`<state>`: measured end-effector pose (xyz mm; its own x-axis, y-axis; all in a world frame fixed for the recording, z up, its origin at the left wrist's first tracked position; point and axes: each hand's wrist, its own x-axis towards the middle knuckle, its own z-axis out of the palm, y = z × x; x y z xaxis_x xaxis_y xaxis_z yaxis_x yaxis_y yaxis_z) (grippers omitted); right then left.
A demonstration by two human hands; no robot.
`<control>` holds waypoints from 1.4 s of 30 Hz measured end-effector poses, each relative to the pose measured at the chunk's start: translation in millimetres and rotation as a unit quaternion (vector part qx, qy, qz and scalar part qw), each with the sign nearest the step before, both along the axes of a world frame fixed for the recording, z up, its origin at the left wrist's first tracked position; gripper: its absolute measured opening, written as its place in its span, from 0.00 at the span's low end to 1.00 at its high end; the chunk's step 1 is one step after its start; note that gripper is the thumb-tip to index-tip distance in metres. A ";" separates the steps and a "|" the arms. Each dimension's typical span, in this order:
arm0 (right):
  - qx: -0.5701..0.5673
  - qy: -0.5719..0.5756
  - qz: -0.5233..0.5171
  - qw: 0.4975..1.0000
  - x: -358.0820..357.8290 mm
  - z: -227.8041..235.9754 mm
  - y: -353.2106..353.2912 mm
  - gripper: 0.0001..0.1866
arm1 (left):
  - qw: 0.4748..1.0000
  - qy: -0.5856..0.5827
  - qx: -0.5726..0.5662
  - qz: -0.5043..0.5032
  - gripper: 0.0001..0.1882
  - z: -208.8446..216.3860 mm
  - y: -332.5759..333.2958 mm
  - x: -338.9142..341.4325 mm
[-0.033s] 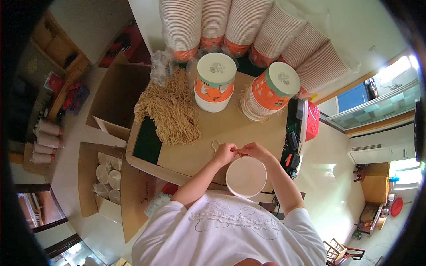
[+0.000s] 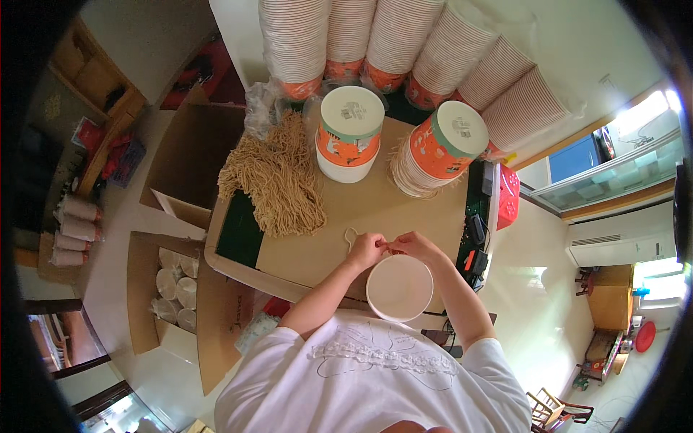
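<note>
Meeting beside one tub (image 2: 399,290), two hands (image 2: 366,250) (image 2: 415,247)

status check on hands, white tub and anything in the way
Left hand and right hand: fingertips close together, anything pinched too small to tell. White tub: mouth up, far rim by the hands. Nearest clutter: tan cord loop beside left hand.

Small brownish item (image 2: 389,250), pinched between left hand (image 2: 369,249) and right hand (image 2: 415,245): too small to identify; fingertips partly hidden behind the knuckles. White tub (image 2: 400,290), below the hands: outer wall mostly hidden beneath its rim. Tall tub stacks (image 2: 292,36), rear left of worktop (image 2: 234,268): upper ends cut off by top edge. Twine bundle (image 2: 274,184): individual ends indistinguishable. Open carton (image 2: 189,148): interior too dark to read. White shirt (image 2: 361,390): cut off by lower edge. Far-right furnishings (image 2: 610,296): small, indistinct.
</note>
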<state>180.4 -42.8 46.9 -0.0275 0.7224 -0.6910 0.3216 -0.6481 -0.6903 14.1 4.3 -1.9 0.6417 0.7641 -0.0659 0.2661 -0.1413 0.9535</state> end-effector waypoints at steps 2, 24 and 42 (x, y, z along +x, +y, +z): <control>-0.004 0.002 -0.006 1.000 -4.0 7.0 1.3 0.13 | 0.999 0.029 0.028 0.023 0.03 1.5 0.1 0.3; -0.014 0.096 -0.108 0.989 -5.0 1.2 -7.2 0.11 | 0.999 -0.007 0.002 0.040 0.02 8.4 2.0 8.4; -0.009 0.042 -0.038 0.998 -0.4 2.4 -12.8 0.06 | 0.997 -0.014 0.078 0.024 0.04 -3.6 6.8 5.4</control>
<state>180.0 -55.7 49.4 -0.0318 0.7118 -0.7016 0.2134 -0.6810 -0.7005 19.6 11.1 -5.5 0.6039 0.7937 0.0730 0.2498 -0.2755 0.9283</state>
